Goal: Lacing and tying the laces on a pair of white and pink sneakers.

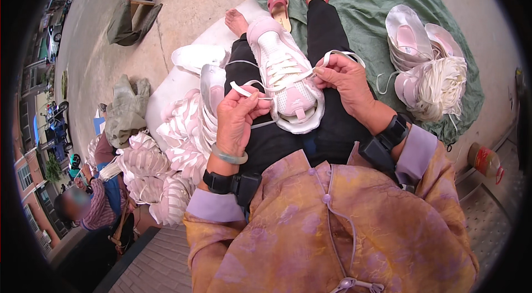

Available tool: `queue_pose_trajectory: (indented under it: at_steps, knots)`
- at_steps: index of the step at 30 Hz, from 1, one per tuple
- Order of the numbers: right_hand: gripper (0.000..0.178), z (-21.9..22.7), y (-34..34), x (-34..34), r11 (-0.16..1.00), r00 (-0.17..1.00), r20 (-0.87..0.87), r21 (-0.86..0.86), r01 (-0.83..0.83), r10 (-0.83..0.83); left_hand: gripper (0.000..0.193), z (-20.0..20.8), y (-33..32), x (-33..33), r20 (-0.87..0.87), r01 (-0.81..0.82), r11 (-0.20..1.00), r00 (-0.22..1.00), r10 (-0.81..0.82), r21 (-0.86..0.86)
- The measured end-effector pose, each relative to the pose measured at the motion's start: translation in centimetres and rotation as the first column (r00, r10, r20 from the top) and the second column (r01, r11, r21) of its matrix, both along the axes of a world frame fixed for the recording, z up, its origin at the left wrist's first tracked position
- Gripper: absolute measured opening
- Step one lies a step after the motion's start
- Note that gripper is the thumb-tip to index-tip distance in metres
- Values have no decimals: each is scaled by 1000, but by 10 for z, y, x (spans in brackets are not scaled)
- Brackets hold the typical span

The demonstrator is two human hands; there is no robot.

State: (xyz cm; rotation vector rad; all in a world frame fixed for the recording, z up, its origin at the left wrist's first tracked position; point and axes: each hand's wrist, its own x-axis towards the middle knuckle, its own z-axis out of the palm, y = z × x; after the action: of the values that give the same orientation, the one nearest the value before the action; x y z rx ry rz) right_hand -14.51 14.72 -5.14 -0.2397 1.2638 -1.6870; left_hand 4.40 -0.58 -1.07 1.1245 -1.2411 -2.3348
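A pink and white sneaker upper rests across my lap, heel end away from me, with white lacing zigzagging over its tongue. My left hand, beside the upper's left edge, pinches one end of the white shoelace between thumb and fingers. At the upper's right side, my right hand pinches the other part of the lace, and a loop of it curves above the knuckles. Both strands run toward the eyelets. Black wrist devices sit on both my forearms, and a pale bangle circles the left wrist.
More uppers are piled at my left. On the green cloth, at right, stand stacked uppers beside a bundle of white laces. A slipper lies ahead, a bottle at far right. Another person sits at left.
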Motion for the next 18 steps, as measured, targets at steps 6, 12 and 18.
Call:
queue_pose_trajectory:
  at_steps: [6,12,18]
  knots:
    - [8,-4,-2,3,1000,1000,-13,-13,8,-8,12,-2,3,2,102,22,996,995,-13,-90]
    - [8,-1,-4,5,998,998,23,-21,53,-52,10,-6,3,3,122,9,991,993,7,-136]
    - [5,-4,-7,10,997,995,-62,-33,73,-74,10,-9,7,1,79,-21,987,996,34,-160]
